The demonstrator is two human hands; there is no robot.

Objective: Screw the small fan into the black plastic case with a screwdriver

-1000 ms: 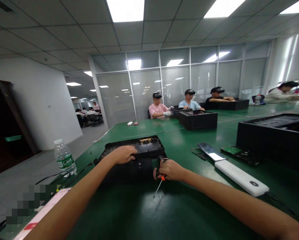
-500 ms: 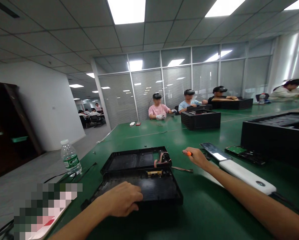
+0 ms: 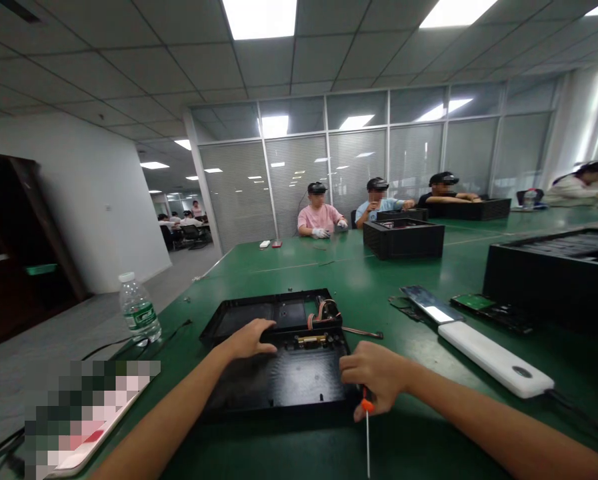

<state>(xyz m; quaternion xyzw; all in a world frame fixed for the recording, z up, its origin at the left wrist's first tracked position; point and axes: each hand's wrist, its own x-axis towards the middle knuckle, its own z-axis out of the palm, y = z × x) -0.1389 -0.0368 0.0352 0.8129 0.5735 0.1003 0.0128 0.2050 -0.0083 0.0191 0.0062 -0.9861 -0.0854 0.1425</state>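
A black plastic casing (image 3: 289, 377) lies opened flat on the green table, its shallow upper half (image 3: 246, 319) away from me. Several striped wires (image 3: 323, 312) run from the far half's right end, and a brass-coloured part (image 3: 311, 341) sits in the nearer half. Over the left of the casing is my left hand (image 3: 249, 340), thumb and fingers apart, holding nothing. My right hand (image 3: 379, 373) is wrapped round a screwdriver (image 3: 367, 405) with orange on its handle, its shaft pointing toward me. Those fingers are at the casing's right edge; whether they touch it I cannot tell.
To the right lie a white device with a dark screen (image 3: 496, 360) and a green circuit board (image 3: 473, 303). Black computer cases (image 3: 403, 239) stand farther back. A water bottle (image 3: 139, 313) and cables are on the left. Several people sit across the table.
My left hand has moved away from the casing's near edge, and its fingers have spread. My right hand has come left and nearer, carrying the screwdriver to the casing's right edge.
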